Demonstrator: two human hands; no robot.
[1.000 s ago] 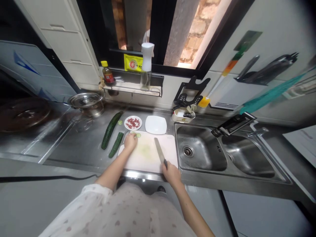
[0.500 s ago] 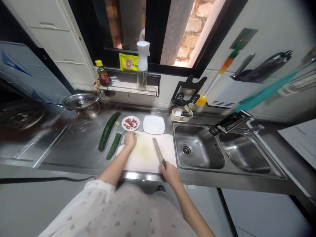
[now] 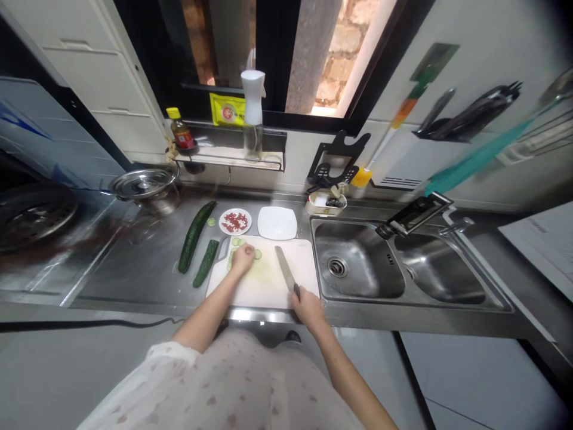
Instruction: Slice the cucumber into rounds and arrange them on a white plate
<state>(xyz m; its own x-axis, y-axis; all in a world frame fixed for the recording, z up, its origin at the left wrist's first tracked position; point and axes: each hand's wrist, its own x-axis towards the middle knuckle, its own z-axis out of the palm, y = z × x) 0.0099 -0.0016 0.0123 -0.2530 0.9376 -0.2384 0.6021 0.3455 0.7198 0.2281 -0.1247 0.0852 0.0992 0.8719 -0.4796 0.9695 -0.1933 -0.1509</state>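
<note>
My right hand [image 3: 308, 306] is wrapped round the black handle of a kitchen knife [image 3: 285, 266], whose blade lies over the right part of the white cutting board [image 3: 250, 291] and points away from me. My left hand [image 3: 243, 258] is over the board's upper left part, fingers closed, with a pale green cucumber slice [image 3: 258, 254] at its fingertips. More cucumber slices [image 3: 237, 242] lie beside and partly behind that hand. Left of the board are a cut piece of cucumber [image 3: 206, 263] and a longer cucumber [image 3: 195, 237].
Behind the board stand a plate of chopped red pieces [image 3: 235, 221] and a white square plate [image 3: 277, 223]. A cucumber end [image 3: 210, 221] lies near them. At right is a double sink [image 3: 358, 294] with a black faucet [image 3: 416, 216]. A lidded steel pot [image 3: 150, 190] stands back left.
My left hand has moved right and slightly nearer over the board, uncovering several cucumber slices near its upper left corner. The knife stays almost in place in my right hand.
</note>
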